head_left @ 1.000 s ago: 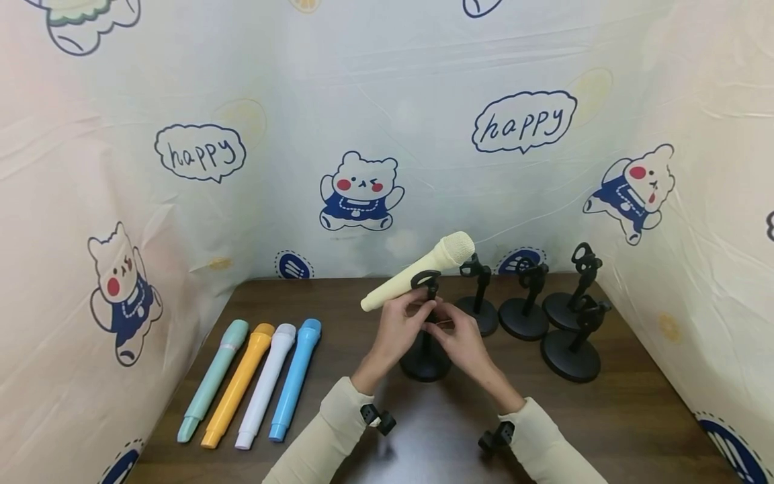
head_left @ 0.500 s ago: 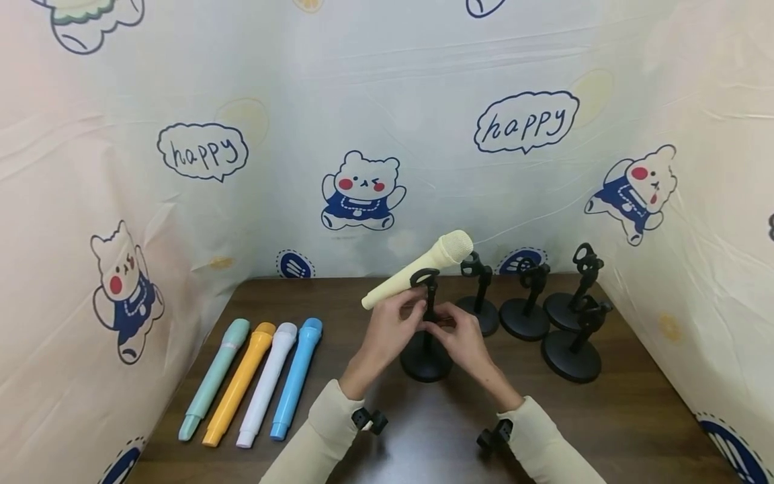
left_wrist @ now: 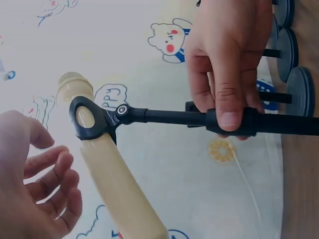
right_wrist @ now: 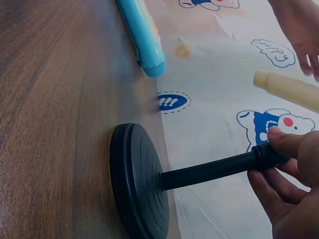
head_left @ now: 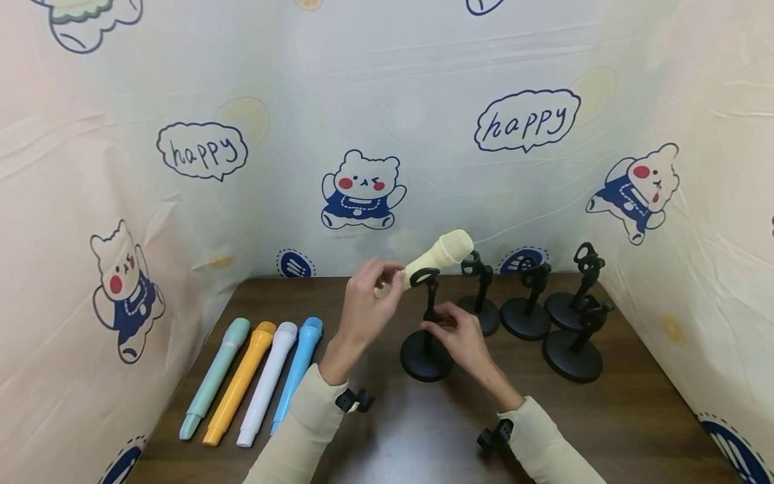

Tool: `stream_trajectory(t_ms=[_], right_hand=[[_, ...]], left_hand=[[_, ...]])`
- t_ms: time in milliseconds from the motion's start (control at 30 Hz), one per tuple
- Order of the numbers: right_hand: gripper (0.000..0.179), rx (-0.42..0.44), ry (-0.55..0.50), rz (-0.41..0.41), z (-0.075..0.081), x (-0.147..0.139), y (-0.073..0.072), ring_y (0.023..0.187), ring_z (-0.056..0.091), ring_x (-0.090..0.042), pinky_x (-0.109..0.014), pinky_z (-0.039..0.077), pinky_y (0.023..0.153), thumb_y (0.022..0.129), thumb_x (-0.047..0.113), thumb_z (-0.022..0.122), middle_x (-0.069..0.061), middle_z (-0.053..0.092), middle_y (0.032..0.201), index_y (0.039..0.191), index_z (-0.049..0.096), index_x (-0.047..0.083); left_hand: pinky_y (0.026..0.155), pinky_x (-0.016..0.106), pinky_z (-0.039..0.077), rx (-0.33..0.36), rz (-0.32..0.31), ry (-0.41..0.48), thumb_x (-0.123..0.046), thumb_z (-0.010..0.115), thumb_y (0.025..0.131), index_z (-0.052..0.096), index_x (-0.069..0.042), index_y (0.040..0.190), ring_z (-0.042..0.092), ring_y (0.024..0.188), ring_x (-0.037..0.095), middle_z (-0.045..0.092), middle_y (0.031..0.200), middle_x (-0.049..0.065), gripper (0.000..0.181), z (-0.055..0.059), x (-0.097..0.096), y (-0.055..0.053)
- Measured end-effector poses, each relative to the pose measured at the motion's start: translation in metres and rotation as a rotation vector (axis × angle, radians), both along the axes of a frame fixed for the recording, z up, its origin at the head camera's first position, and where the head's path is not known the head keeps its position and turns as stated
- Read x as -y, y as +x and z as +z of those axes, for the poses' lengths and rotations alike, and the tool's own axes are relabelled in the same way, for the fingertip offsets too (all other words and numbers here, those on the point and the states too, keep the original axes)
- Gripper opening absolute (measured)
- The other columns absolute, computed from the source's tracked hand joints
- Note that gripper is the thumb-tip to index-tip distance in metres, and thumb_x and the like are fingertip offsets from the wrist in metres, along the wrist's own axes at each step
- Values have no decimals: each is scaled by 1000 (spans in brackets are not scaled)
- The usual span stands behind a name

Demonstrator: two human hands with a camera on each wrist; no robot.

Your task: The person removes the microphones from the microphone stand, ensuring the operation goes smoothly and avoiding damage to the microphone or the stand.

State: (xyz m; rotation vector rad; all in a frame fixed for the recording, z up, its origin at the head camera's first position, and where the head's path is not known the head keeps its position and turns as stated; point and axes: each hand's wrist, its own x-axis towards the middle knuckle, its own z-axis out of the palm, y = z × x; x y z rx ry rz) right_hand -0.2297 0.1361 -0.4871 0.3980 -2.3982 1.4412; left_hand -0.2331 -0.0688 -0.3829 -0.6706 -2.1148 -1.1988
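A cream microphone (head_left: 447,251) sits tilted in the ring clip (left_wrist: 79,130) of a black microphone stand (head_left: 426,359), head end up to the right. My right hand (head_left: 462,336) pinches the collar (left_wrist: 232,121) partway up the stand's pole, thumb on one side and fingers on the other. Beside the microphone's handle is my left hand (head_left: 365,309), fingers loosely bent. In the left wrist view a gap shows between those fingers and the microphone, and nothing is in them. The stand's round base (right_wrist: 142,184) rests on the table.
To the left lie a green microphone (head_left: 214,376), an orange one (head_left: 238,383), a white one (head_left: 267,383) and a blue one (head_left: 305,356) side by side. Several more black stands (head_left: 571,354) are grouped at the back right. A printed cloth (head_left: 435,188) encloses the brown table (head_left: 417,444).
My left hand has left the stand's pole and moved up and left beside the microphone's handle. My right hand stays on the collar.
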Motion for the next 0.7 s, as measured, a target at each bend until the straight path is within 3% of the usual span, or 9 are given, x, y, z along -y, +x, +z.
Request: stream_trajectory(t_ms=[167, 333, 467, 700], right_hand=[[24, 15, -7, 15, 1, -1, 0, 99, 78, -26, -41, 65, 90, 91, 18, 86, -10, 79, 106, 110, 76, 8], [23, 5, -12, 17, 1, -1, 0, 99, 78, -27, -41, 65, 90, 91, 17, 87, -10, 79, 107, 109, 76, 9], [24, -11, -16, 20, 0, -1, -1, 99, 78, -28, -42, 65, 89, 89, 15, 88, -11, 79, 107, 109, 76, 8], [23, -13, -22, 26, -1, -1, -1, 100, 78, -28, -42, 65, 90, 89, 13, 88, -11, 79, 106, 108, 76, 8]], left_hand=[[93, 47, 59, 69, -45, -89, -23, 72, 102, 67, -6, 129, 63, 112, 26, 66, 121, 10, 33, 5, -11, -9], [88, 44, 58, 179, -86, -170, -41, 70, 103, 56, -8, 147, 63, 109, 25, 64, 135, 10, 57, 6, -25, -17], [83, 42, 59, 222, -106, -201, -47, 67, 104, 53, -12, 151, 65, 103, 22, 67, 131, 8, 60, 6, -32, -21], [80, 37, 55, 289, -128, -211, -48, 65, 104, 56, -14, 143, 62, 95, 19, 63, 112, 4, 53, 5, -32, -22]])
